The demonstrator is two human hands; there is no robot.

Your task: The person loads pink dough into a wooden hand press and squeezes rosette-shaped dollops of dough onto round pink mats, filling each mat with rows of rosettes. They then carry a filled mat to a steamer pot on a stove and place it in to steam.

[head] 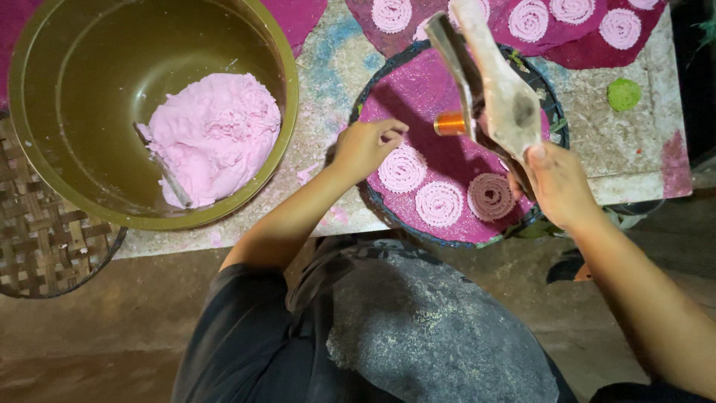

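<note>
Right hand (558, 183) clamped on wooden press (501, 89) over round magenta tray (447, 157); left hand (367, 145) fingers pinched together touching nearest pink spiral (402, 169). Dough bowl (45, 172) far left.

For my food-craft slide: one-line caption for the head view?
Right hand holds a wooden press over a round tray of pink spirals; left hand touches one.

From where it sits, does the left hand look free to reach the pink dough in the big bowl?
Probably yes. The left hand holds nothing large and rests at the round tray's edge; the dough lies uncovered in the open bowl just beside it, with nothing between.
</note>
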